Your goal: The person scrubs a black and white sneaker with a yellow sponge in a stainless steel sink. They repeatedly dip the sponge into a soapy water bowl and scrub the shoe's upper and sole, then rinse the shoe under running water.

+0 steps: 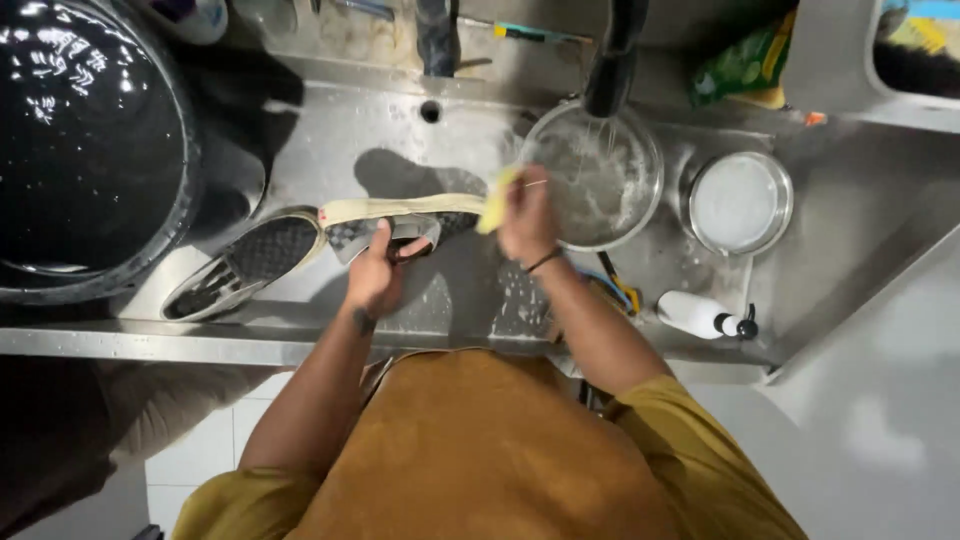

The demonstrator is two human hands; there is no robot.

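My left hand (378, 272) grips a dark checkered slip-on shoe (400, 222) with a cream sole, held on its side over the steel sink (330, 130). My right hand (527, 215) holds a yellow sponge (497, 200) against the toe end of that shoe's sole. A second matching shoe (243, 268) lies in the sink to the left, its opening facing up.
A large black tub (85, 140) fills the sink's left side. A glass bowl of soapy water (600, 178) stands under the tap (612, 60). A smaller round container (740, 202) and a white bottle lying on its side (700, 315) are to the right.
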